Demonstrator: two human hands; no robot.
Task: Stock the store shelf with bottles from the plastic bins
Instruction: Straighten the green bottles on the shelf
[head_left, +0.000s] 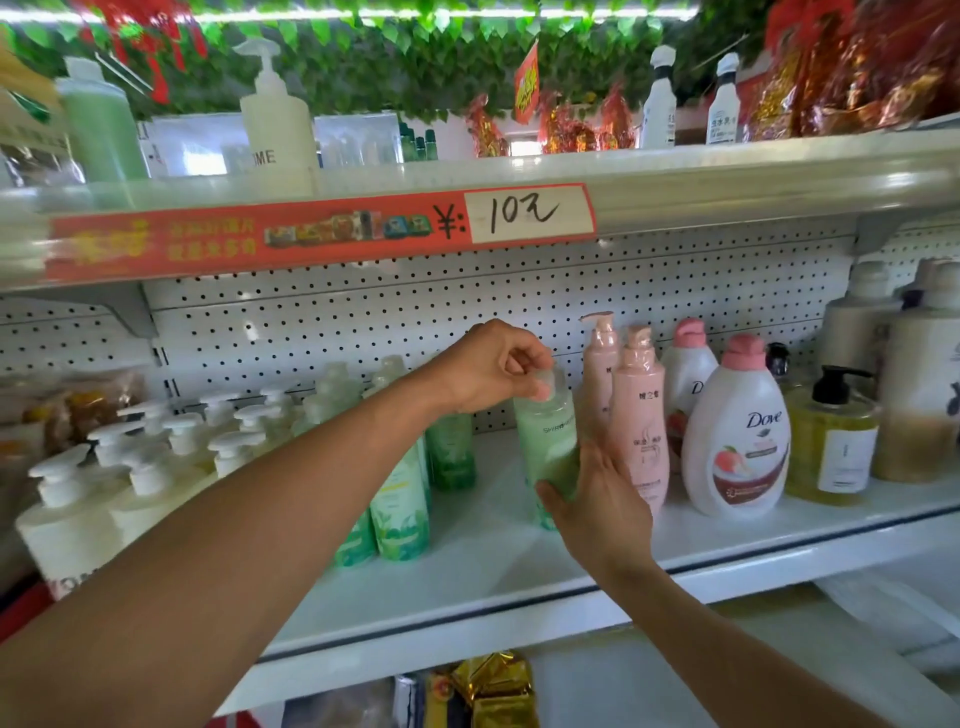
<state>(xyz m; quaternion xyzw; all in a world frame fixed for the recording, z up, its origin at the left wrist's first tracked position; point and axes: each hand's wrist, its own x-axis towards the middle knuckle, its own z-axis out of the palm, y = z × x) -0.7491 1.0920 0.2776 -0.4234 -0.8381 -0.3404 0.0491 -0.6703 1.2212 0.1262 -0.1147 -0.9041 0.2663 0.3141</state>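
**A:** Why two hands on one green bottle (549, 447)?

**B:** Probably steadying it. Left hand (491, 366) pinches the cap from above, right hand (597, 506) lies flat-fingered against its lower side. It's mid-frame on the shelf (519, 587), squeezed between green bottles and pink bottles (636, 415).

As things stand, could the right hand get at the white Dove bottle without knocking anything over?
Probably yes. The right hand rests low on the green bottle; the Dove bottle stands to its right at the shelf front, past the pink bottle, with nothing before it.
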